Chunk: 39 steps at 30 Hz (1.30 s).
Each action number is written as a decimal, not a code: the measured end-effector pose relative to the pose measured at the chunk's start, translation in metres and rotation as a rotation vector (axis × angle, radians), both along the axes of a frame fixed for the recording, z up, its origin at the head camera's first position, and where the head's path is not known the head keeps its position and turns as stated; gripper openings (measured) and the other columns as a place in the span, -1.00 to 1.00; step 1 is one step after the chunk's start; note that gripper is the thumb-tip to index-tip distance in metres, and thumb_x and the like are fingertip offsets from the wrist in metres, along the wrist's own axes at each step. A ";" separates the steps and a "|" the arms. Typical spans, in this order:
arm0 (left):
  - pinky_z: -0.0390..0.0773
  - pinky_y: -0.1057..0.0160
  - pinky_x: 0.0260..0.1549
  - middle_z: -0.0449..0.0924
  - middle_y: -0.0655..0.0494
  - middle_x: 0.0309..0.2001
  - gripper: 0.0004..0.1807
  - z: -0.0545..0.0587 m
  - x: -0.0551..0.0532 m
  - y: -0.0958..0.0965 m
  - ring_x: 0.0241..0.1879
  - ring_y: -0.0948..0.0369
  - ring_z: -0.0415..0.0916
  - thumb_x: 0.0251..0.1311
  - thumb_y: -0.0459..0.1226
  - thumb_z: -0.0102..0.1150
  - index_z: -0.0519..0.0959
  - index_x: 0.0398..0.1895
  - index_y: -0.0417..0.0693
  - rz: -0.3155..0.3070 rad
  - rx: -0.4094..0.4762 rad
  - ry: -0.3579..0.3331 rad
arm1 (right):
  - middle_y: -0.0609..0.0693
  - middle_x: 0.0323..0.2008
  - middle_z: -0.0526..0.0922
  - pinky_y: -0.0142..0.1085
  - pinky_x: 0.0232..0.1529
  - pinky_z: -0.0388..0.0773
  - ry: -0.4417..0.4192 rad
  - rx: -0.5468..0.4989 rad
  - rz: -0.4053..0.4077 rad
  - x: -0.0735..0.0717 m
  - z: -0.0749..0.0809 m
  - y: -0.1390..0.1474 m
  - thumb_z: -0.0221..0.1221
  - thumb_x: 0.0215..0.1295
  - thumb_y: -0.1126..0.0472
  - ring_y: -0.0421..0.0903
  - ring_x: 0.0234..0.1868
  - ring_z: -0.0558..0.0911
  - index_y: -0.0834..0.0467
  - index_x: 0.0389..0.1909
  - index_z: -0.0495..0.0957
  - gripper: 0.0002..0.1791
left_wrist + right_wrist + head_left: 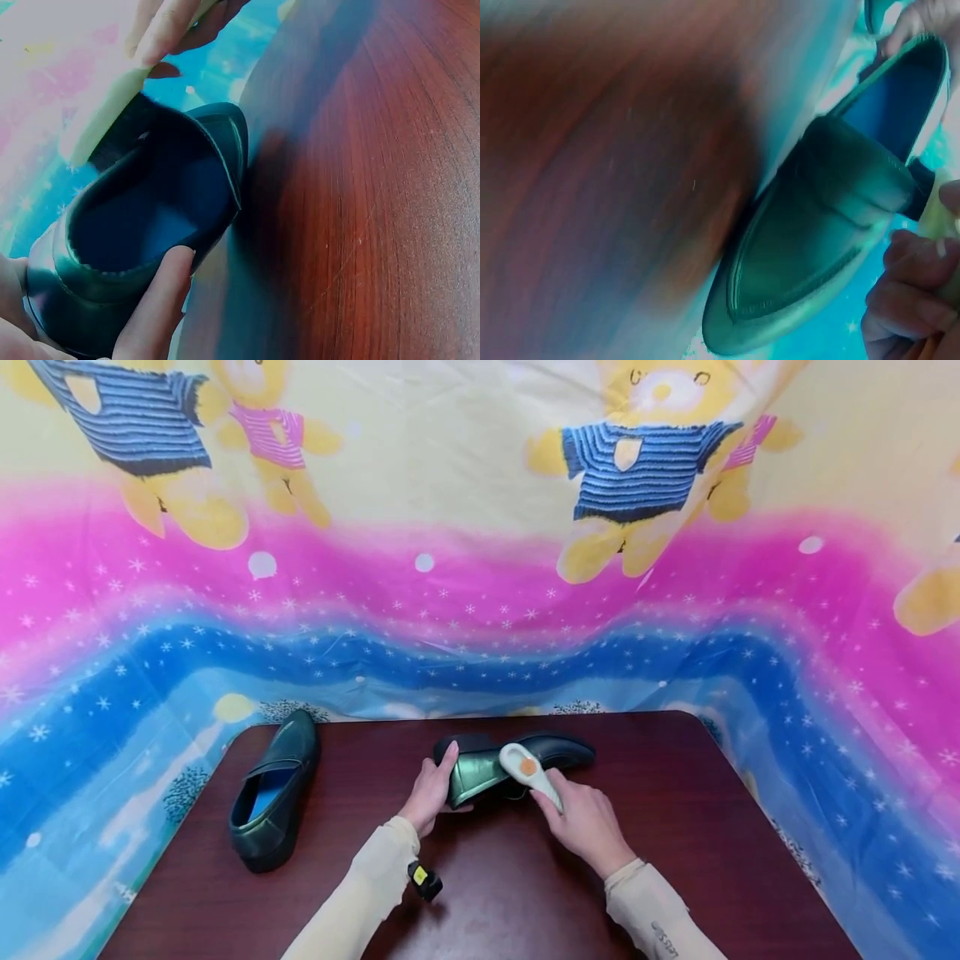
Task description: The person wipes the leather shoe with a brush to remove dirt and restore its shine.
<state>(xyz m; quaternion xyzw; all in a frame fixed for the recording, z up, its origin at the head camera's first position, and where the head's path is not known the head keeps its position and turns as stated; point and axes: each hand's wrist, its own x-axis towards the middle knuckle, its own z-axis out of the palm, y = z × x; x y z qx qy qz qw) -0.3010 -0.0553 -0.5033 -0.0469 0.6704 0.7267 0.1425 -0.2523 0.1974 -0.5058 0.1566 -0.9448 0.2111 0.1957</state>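
Note:
A black leather loafer (474, 777) is held on its side above the table, its toe toward the right. My left hand (429, 792) grips it at the heel, with fingers along the shoe's collar in the left wrist view. In my right hand (588, 822) is a pale-handled shoe brush (516, 758) with an orange spot on its back. Its dark bristles (120, 131) lie against or close to the loafer's side; exact contact is hidden. The loafer's upper (817, 217) and blue lining (892, 112) show in the right wrist view.
A second black loafer (296, 745) with a blue insole stands upright on the left of the reddish-brown table (675, 843). Behind the table hangs a bear-printed cloth (480, 585), which also runs along both sides. A black wrist strap (425, 883) hangs by the left sleeve.

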 end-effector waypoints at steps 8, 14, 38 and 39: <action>0.69 -0.20 -0.09 0.48 -0.29 0.07 -0.10 -0.001 0.000 0.000 -0.23 0.10 0.70 0.37 0.37 0.02 0.13 0.32 -0.21 -0.007 -0.022 -0.011 | -0.04 -0.48 0.62 -0.30 -0.58 0.32 -0.080 -0.039 -0.045 0.001 0.008 0.007 0.31 0.42 0.02 -0.22 -0.62 0.37 0.05 -0.01 0.53 -0.72; 0.72 -0.16 -0.14 0.39 -0.31 0.16 -0.03 -0.003 0.003 0.000 -0.18 0.07 0.68 0.30 0.27 0.23 0.08 0.38 -0.24 -0.008 -0.067 -0.005 | -0.10 -0.54 0.53 -0.29 -0.57 0.31 -0.115 -0.055 -0.064 0.006 0.007 0.004 0.27 0.46 0.01 -0.20 -0.63 0.36 0.03 -0.01 0.52 -0.75; 0.74 -0.09 -0.18 0.25 -0.30 0.33 0.25 -0.004 0.014 0.009 -0.06 0.06 0.62 0.32 0.28 0.19 -0.30 0.63 -0.28 0.027 -0.131 0.026 | 0.02 -0.61 0.56 -0.17 -0.66 0.29 -0.036 0.014 -0.233 -0.017 0.008 0.038 0.21 0.46 -0.09 -0.03 -0.66 0.42 0.08 0.06 0.63 -0.63; 0.74 -0.09 -0.18 0.25 -0.31 0.33 0.24 -0.005 0.013 0.009 -0.06 0.06 0.62 0.33 0.28 0.19 -0.30 0.63 -0.28 0.030 -0.130 0.022 | 0.04 -0.59 0.60 -0.17 -0.65 0.31 -0.034 0.007 -0.240 -0.018 0.008 0.041 0.22 0.46 -0.09 -0.02 -0.65 0.43 0.08 0.07 0.63 -0.63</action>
